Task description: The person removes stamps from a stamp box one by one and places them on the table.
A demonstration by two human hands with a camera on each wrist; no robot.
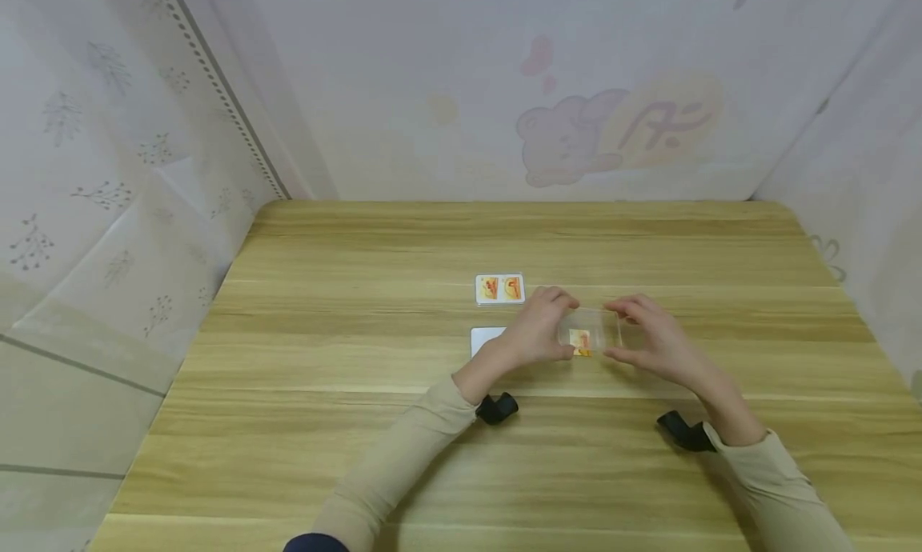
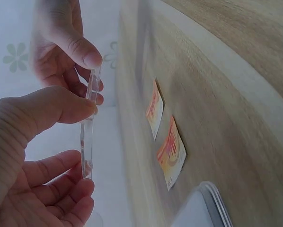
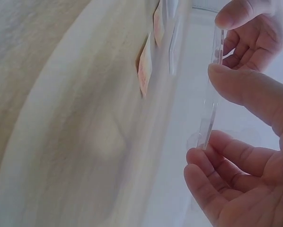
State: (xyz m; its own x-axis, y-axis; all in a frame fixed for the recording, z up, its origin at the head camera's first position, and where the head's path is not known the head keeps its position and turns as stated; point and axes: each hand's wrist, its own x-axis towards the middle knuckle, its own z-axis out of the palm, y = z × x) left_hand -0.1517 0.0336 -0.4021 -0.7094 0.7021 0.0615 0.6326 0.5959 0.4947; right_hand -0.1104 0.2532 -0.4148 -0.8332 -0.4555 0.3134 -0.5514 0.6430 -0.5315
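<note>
A thin, clear rectangular plastic panel [image 1: 608,324] is held above the table between both hands. My left hand [image 1: 536,328] pinches its left end, thumb on the near edge and fingers on the far edge. My right hand [image 1: 655,336] pinches the right end in the same way. Below the panel, two small printed paper pieces [image 2: 172,153] in orange and yellow lie on the wood; from above, one printed piece [image 1: 579,342] shows through the plastic. Beside the left hand lies a white rectangular piece [image 1: 486,339], partly hidden by that hand.
Farther back on the wooden table [image 1: 324,312] lies a white-bordered clear frame [image 1: 500,289] with two orange pictures inside. Black curved pieces [image 1: 497,409] stick out at both wrists. Patterned curtains [image 1: 403,96] hang behind and beside the table.
</note>
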